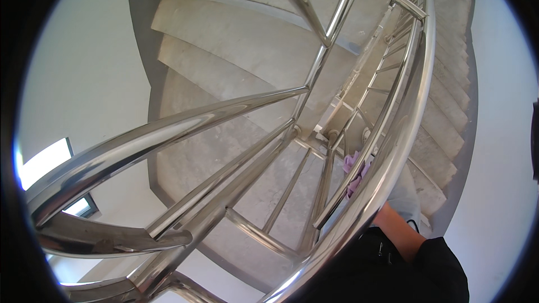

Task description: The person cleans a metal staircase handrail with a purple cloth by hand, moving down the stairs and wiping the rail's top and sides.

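My right forearm [398, 227] comes out of a black sleeve and passes behind the curved stainless-steel handrail [404, 151]. The rail hides most or all of my right hand. In line with that forearm, a crumpled light-purple cloth [353, 168] shows between the rail and a thinner steel bar [343, 193]. Whether my fingers hold the cloth cannot be made out. My left hand is out of view. Before me, polished steel tubes of the stair railing cross the picture, some joined to a post [301, 103].
Bare concrete steps [219, 50] turn down at the upper left, and another flight [442, 105] runs along the right. A narrow stairwell gap lies between the railings. White walls [88, 71] with a grey base band stand on both sides; a window [46, 164] is at the left.
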Demonstrator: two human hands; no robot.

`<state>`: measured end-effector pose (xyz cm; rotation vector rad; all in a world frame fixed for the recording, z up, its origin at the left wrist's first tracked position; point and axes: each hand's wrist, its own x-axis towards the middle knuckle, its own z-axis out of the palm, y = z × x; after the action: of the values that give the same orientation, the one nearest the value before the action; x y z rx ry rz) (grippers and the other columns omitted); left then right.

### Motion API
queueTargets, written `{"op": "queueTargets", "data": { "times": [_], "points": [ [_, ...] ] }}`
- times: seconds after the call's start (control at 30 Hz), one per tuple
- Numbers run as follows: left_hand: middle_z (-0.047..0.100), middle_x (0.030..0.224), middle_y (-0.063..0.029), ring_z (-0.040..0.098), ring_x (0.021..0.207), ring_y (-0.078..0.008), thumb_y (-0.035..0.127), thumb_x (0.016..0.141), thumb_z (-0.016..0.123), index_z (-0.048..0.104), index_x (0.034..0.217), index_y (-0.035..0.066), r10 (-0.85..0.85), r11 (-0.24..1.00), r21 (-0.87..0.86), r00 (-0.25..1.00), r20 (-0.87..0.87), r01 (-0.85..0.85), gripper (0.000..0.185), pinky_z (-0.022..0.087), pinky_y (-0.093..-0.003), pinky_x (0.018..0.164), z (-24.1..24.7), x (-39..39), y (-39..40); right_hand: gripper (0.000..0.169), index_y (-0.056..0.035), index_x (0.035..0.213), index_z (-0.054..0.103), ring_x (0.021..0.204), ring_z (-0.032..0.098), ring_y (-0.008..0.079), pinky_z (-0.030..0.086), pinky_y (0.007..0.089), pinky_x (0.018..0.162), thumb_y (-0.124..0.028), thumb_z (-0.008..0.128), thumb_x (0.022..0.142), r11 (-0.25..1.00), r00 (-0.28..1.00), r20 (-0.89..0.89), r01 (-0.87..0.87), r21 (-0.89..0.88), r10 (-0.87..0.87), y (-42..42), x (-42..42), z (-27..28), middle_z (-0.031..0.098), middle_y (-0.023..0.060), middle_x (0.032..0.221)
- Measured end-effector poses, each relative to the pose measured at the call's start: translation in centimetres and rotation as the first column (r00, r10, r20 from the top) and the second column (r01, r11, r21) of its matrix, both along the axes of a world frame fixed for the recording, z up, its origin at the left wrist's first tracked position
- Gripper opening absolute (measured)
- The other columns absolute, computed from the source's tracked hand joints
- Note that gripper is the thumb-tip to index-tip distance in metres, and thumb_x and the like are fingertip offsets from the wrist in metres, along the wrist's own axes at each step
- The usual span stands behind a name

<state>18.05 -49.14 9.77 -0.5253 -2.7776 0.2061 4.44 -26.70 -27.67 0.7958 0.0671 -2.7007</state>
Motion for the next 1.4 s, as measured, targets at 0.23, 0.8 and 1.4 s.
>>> {"op": "queueTargets", "data": {
  "times": [0.23,0.8,1.4],
  "points": [
    [0.068,0.064,-0.0125,0.062,0.051,-0.0227,0.021,0.098,0.044,0.060,0.070,0.003,0.021,1.000,0.024,0.995,-0.100,-0.019,0.037,0.048,-0.0394,0.062,-1.1,-0.2,-0.4,0.028,-0.0142,0.119,0.056,0.077,0.060,0.0183,0.051,0.0369,0.071,-0.023,0.060,0.092,0.994,0.981,0.163,-0.103,-0.025,0.105,-0.5,-0.3,3.1,0.055,0.0020,0.104],
    [0.067,0.061,-0.0133,0.062,0.049,-0.0232,0.021,0.099,0.038,0.060,0.067,0.003,0.020,0.999,0.037,0.986,-0.164,-0.014,0.043,0.048,-0.0392,0.062,-1.9,0.3,-1.6,0.011,-0.0062,0.100,0.061,0.110,0.056,0.0258,0.047,0.0424,0.096,-0.009,0.055,0.091,0.952,0.924,0.374,-0.044,0.303,-0.076,3.6,-1.0,-0.4,0.057,0.0102,0.121],
    [0.066,0.058,-0.0141,0.061,0.048,-0.0237,0.021,0.101,0.032,0.060,0.064,0.003,0.011,0.997,0.081,0.974,-0.228,0.007,0.050,0.049,-0.0390,0.062,-2.4,1.0,-2.0,0.053,-0.0016,0.143,0.038,0.116,0.057,0.0202,0.043,0.0336,0.099,-0.002,0.049,0.092,0.634,0.929,-0.029,0.274,0.723,-0.368,5.6,-1.2,6.8,0.055,0.0116,0.133]
  ]
}}
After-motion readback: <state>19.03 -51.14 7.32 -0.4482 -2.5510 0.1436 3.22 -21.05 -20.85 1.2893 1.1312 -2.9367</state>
